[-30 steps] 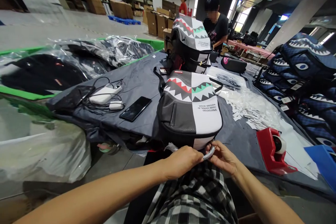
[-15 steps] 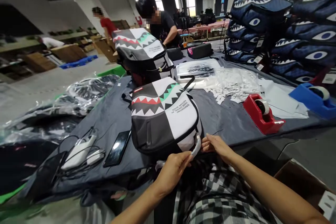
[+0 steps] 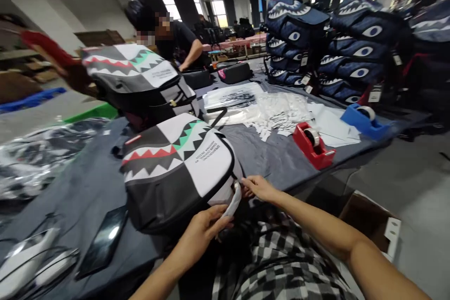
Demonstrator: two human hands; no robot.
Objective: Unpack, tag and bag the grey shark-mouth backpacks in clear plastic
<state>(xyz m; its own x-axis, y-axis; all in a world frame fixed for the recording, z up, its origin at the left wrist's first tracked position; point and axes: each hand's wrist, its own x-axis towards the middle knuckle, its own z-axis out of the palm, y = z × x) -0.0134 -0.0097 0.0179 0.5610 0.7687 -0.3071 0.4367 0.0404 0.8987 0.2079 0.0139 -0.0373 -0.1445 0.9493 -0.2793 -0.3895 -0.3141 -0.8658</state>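
The bag (image 3: 183, 164) lies on the surface (image 3: 260, 159), its toothed front facing up and its near end towards the person. Its underside is out of sight, and the small print on its pale panel is hard to read.

At its near right corner is a grey-white strip (image 3: 234, 201), curved like a handle. The left hand (image 3: 208, 222) holds the lower end between thumb and fingers, which cover that end. The right hand (image 3: 256, 187) is at the strip's upper end, fingers bent inward against the bag's side; the fingertips are partly hidden, so I cannot tell whether they grip anything.

Behind the bag stands a similar bag (image 3: 130, 72), covering part of a person in black (image 3: 183, 44) whose far hand cannot be seen. The red-clad figure (image 3: 52, 54) at far left is a blur.

The phone (image 3: 103, 242) lies left of the bag, glare on its screen. The white charger (image 3: 28, 262) is cut off by the left edge. To the right are a red dispenser (image 3: 312, 146), a blue dispenser (image 3: 365, 122) and heaped tags (image 3: 281, 115), their writing too small to make out.
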